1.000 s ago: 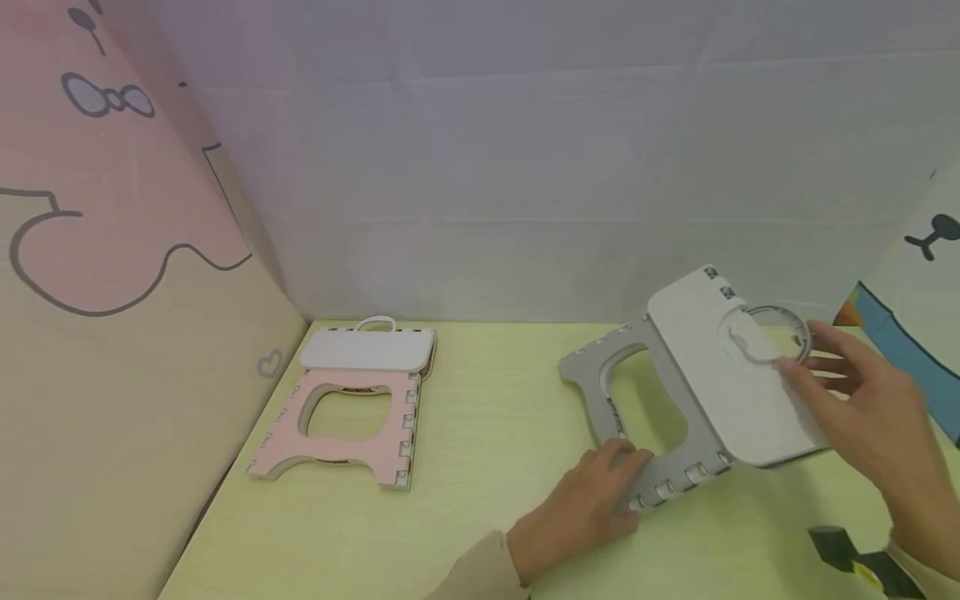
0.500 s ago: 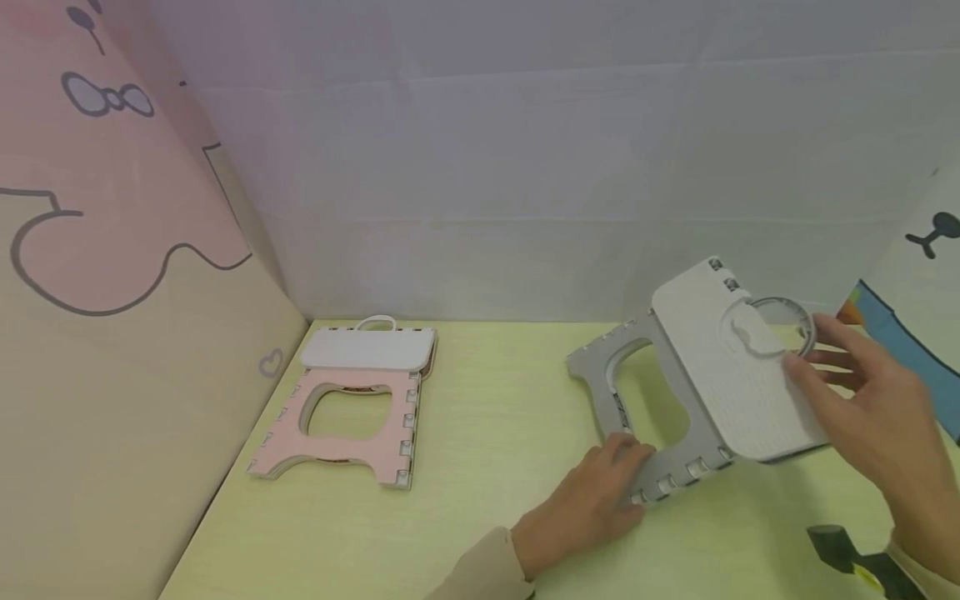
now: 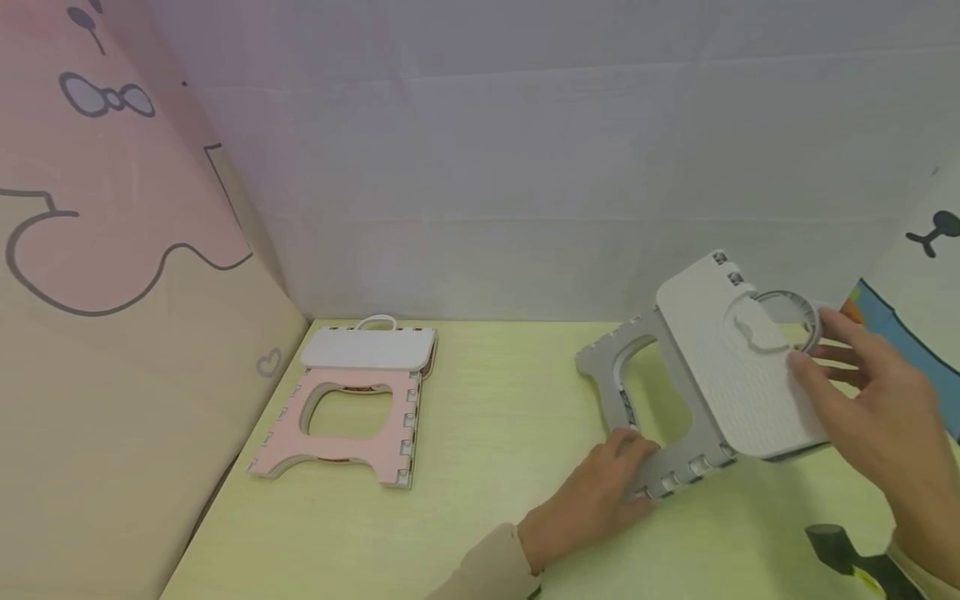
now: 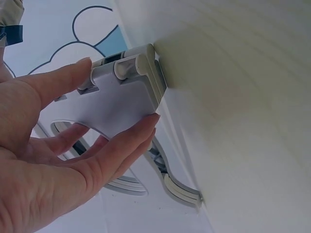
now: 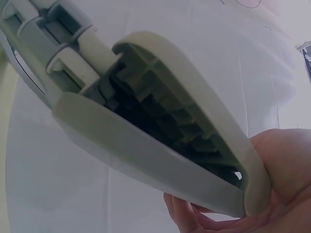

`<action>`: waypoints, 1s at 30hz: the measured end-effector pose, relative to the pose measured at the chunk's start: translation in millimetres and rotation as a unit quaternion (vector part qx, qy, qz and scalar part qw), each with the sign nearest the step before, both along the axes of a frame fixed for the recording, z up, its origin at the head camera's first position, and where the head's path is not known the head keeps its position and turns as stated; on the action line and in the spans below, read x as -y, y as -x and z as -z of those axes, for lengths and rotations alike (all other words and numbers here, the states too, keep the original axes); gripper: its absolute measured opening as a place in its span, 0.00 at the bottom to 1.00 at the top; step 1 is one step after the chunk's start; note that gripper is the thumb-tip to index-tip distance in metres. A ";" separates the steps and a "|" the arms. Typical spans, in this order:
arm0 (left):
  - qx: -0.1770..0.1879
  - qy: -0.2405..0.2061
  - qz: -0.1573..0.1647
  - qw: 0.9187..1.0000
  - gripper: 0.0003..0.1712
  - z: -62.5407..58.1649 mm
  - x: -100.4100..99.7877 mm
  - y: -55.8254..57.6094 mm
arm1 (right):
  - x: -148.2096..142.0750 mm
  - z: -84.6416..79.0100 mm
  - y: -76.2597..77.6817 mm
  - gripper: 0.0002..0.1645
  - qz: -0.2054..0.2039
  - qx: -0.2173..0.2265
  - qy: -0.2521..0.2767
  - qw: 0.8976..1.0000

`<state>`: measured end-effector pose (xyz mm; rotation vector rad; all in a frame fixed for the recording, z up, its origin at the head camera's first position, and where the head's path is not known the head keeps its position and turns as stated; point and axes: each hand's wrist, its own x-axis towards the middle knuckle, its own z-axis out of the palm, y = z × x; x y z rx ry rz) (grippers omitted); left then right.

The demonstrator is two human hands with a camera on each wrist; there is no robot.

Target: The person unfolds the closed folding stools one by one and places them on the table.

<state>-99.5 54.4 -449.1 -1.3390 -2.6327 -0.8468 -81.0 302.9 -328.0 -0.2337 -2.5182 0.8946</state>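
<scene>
A folded grey-and-white step stool (image 3: 757,383) is tilted over the right side of the table. My left hand (image 3: 592,496) grips its grey leg (image 4: 119,99). In the left wrist view the thumb lies on the hinged edge, with fingers around the leg and at its cutout. At the white seat's outer edge my right hand (image 3: 881,392) pinches the ring-shaped carry handle (image 3: 812,321) between thumb and fingers. The right wrist view shows the two seat halves (image 5: 150,150) end-on, folded nearly together with a narrow ribbed gap. Part of the right hand is hidden behind them.
A second folded stool (image 3: 367,350), pink and white, lies flat at the left of the light yellow table (image 3: 487,450). A pale wall (image 3: 525,192) stands behind. A printed pink-and-beige panel (image 3: 135,375) borders the left side. A dark piece with yellow (image 3: 855,558) is by the right wrist.
The grey-and-white stool has shifted slightly right and away from me, both hands moving along with it. The holds look the same, and the pink stool has stayed put.
</scene>
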 end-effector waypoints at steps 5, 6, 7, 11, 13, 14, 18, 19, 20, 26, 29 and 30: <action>0.015 -0.009 0.005 1.000 0.33 0.1 -1.0 1.0 | 2.0 -2.3 -1.8 0.36 -0.001 -0.013 0.004 1.000; 0.015 -0.011 0.007 1.000 0.33 -0.1 -1.1 1.0 | 2.6 -2.7 -2.3 0.36 -0.001 -0.015 0.004 1.000; 0.017 -0.013 0.009 1.000 0.33 -0.1 -1.3 1.2 | 3.0 -3.0 -2.8 0.36 -0.001 -0.018 0.004 1.000; 0.026 -0.019 0.015 0.999 0.34 -1.3 -1.0 1.4 | 4.9 -5.0 -4.2 0.36 -0.007 -0.026 0.014 1.000; 0.032 -0.021 0.017 0.999 0.34 -1.8 -1.0 1.7 | 5.8 -6.2 -4.8 0.37 -0.009 -0.028 0.019 0.999; 0.034 -0.021 0.017 0.999 0.34 -2.2 -1.0 1.8 | 6.4 -6.9 -5.0 0.37 -0.010 -0.027 0.021 0.999; 0.036 -0.022 0.019 0.999 0.34 -2.5 -1.8 2.8 | 8.3 -9.0 -5.5 0.38 -0.016 -0.033 0.030 0.999; 0.037 -0.022 0.019 0.999 0.34 -2.4 -2.0 3.0 | 8.8 -9.2 -5.5 0.38 -0.019 -0.037 0.032 0.999; 0.038 -0.022 0.019 0.999 0.34 -2.5 -2.0 3.2 | 9.3 -9.6 -5.4 0.38 -0.021 -0.042 0.035 0.998; 0.055 -0.021 0.021 0.998 0.34 -3.6 -2.6 4.5 | 12.5 -10.4 -5.3 0.37 -0.030 -0.055 0.043 0.997; 0.068 -0.019 0.023 0.997 0.34 -5.2 -2.8 5.4 | 14.0 -11.2 -5.4 0.37 -0.030 -0.052 0.048 0.997; 0.073 -0.018 0.023 0.997 0.34 -5.8 -2.9 5.7 | 14.5 -11.6 -5.4 0.37 -0.028 -0.050 0.050 0.997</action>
